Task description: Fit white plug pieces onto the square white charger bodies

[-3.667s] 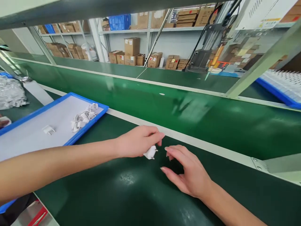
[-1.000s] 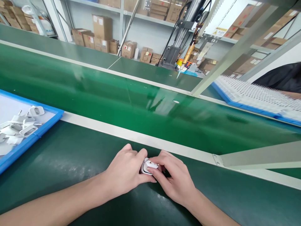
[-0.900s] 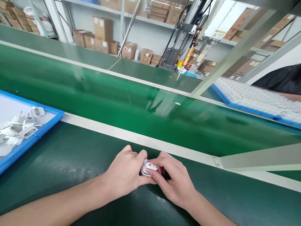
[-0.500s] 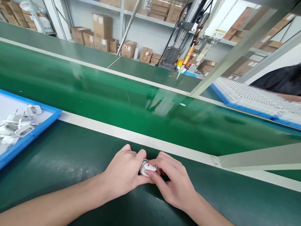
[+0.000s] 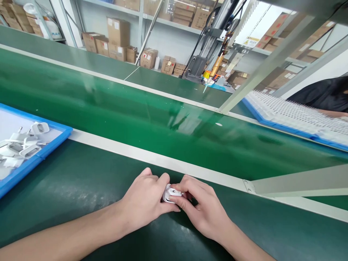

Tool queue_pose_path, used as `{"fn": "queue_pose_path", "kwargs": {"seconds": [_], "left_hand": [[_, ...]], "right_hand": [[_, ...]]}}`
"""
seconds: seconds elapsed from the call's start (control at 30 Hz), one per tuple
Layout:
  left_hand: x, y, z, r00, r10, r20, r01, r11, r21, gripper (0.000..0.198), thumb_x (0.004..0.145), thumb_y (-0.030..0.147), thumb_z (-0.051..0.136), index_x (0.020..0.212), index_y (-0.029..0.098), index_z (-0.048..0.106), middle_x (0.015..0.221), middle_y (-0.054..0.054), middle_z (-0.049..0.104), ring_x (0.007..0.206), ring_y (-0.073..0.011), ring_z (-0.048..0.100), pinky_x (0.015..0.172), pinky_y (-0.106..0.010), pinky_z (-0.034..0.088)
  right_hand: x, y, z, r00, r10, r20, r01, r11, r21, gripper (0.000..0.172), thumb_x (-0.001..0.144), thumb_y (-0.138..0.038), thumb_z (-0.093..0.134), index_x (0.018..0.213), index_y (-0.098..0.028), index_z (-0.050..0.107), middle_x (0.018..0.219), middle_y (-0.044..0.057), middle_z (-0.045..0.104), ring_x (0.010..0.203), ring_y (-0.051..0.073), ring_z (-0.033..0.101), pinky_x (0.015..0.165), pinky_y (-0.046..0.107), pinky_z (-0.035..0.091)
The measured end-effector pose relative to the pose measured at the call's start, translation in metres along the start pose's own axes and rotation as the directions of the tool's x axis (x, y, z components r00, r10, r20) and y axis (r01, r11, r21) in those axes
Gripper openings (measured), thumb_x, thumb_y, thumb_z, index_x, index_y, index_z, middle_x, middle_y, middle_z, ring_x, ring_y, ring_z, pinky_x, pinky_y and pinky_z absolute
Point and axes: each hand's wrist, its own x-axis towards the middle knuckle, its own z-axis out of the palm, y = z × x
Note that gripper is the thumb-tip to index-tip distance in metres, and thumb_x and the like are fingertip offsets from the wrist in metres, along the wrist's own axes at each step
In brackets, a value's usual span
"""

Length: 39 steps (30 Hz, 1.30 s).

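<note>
right hand [image 5: 202, 210]: open at 3.7 s back, now closed on white plug part [image 5: 170, 193]
left hand [image 5: 145, 199]: shifted toward 6 o'clock
white speck on belt [image 5: 218, 124]: drifted toward 3 o'clock

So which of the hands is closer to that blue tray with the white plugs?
Left. The left hand is on the tray's side of the held plug; the right hand is past the plug, farther away.

One head-worn view looks forward and down, close over the green desk [image 5: 81, 188], shelves [image 5: 141, 18] far ahead.

green bench [image 5: 81, 188], blue tray [image 5: 51, 143]
</note>
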Motion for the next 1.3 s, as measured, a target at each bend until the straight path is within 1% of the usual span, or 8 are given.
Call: {"fn": "queue_pose_path", "kwargs": {"seconds": [0.2, 0.37, 0.57, 0.73, 0.9, 1.07, 1.17, 1.3], "left_hand": [[0.001, 0.003, -0.003, 1.0, 0.011, 0.013, -0.012, 0.998, 0.064, 0.053, 0.086, 0.056, 0.077, 0.084, 0.017, 0.041, 0.085, 0.0, 0.066, 0.078, -0.0229, 0.061, 0.08, -0.035, 0.031], [0.003, 0.001, -0.003, 0.999, 0.033, 0.012, -0.034, 0.996, 0.087, 0.05, 0.089, 0.057, 0.073, 0.088, 0.017, 0.043, 0.086, -0.001, 0.066, 0.08, -0.0238, 0.063, 0.081, -0.036, 0.032], [0.003, -0.003, 0.001, 0.998, 0.066, -0.022, -0.064, 0.994, 0.091, 0.05, 0.088, 0.058, 0.074, 0.088, 0.017, 0.044, 0.081, 0.0, 0.066, 0.075, -0.0214, 0.063, 0.079, -0.035, 0.032], [0.003, -0.001, -0.001, 0.999, 0.044, -0.006, -0.043, 0.995, 0.089, 0.051, 0.089, 0.059, 0.072, 0.086, 0.017, 0.043, 0.081, -0.001, 0.066, 0.074, -0.0218, 0.062, 0.081, -0.036, 0.033], [0.005, 0.001, -0.002, 1.0, 0.016, -0.005, -0.015, 0.998, 0.064, 0.055, 0.086, 0.06, 0.075, 0.084, 0.018, 0.04, 0.08, 0.0, 0.066, 0.072, -0.0213, 0.061, 0.081, -0.036, 0.034], [0.007, 0.002, -0.006, 0.999, 0.03, -0.017, -0.029, 0.997, 0.068, 0.053, 0.087, 0.058, 0.074, 0.083, 0.018, 0.041, 0.078, 0.0, 0.066, 0.071, -0.0205, 0.061, 0.082, -0.037, 0.035], [0.009, 0.0, -0.008, 0.998, -0.031, -0.057, 0.032, 0.999, 0.018, 0.049, 0.083, 0.057, 0.077, 0.085, 0.018, 0.047, 0.077, 0.001, 0.064, 0.071, -0.02, 0.058, 0.077, -0.034, 0.036], [0.01, -0.005, -0.009, 0.988, -0.103, -0.117, 0.089, 0.989, -0.12, 0.05, 0.077, 0.061, 0.079, 0.085, 0.019, 0.054, 0.075, 0.003, 0.061, 0.076, -0.0195, 0.056, 0.062, -0.028, 0.031]], "right_hand": [[0.001, -0.002, -0.001, 1.0, 0.02, -0.008, -0.02, 0.999, -0.035, 0.012, 0.107, -0.024, 0.059, 0.097, -0.02, 0.064, 0.078, -0.001, 0.057, 0.064, 0.013, 0.049, 0.059, 0.027, 0.037], [0.004, -0.003, -0.002, 1.0, -0.03, 0.007, 0.03, 0.996, -0.088, 0.01, 0.109, -0.024, 0.056, 0.101, -0.021, 0.062, 0.08, -0.001, 0.059, 0.066, 0.014, 0.05, 0.06, 0.027, 0.039], [0.005, -0.004, -0.007, 0.994, -0.077, 0.083, 0.09, 0.983, -0.158, 0.01, 0.109, -0.02, 0.051, 0.107, -0.02, 0.061, 0.08, 0.001, 0.057, 0.069, 0.017, 0.05, 0.063, 0.03, 0.038], [0.006, -0.005, -0.007, 0.994, -0.091, 0.066, 0.102, 0.976, -0.193, 0.01, 0.108, -0.019, 0.052, 0.107, -0.019, 0.062, 0.079, 0.002, 0.057, 0.069, 0.018, 0.049, 0.063, 0.031, 0.038], [0.004, -0.003, -0.003, 0.995, -0.079, 0.057, 0.087, 0.983, -0.161, 0.01, 0.108, -0.018, 0.054, 0.105, -0.019, 0.063, 0.077, 0.001, 0.056, 0.069, 0.017, 0.047, 0.063, 0.031, 0.038], [0.003, -0.002, 0.003, 0.995, -0.094, 0.041, 0.101, 0.966, -0.236, 0.015, 0.108, -0.019, 0.052, 0.099, -0.018, 0.064, 0.077, 0.002, 0.057, 0.069, 0.018, 0.046, 0.064, 0.032, 0.037], [0.007, 0.002, 0.002, 0.997, -0.076, -0.011, 0.071, 0.97, -0.233, 0.018, 0.11, -0.026, 0.052, 0.101, -0.018, 0.065, 0.079, 0.003, 0.059, 0.07, 0.018, 0.051, 0.063, 0.032, 0.04], [0.011, 0.008, -0.005, 0.993, 0.087, -0.082, -0.098, 0.984, -0.149, 0.03, 0.106, -0.045, 0.06, 0.094, -0.019, 0.067, 0.083, 0.004, 0.06, 0.069, 0.018, 0.054, 0.06, 0.03, 0.043]]}}
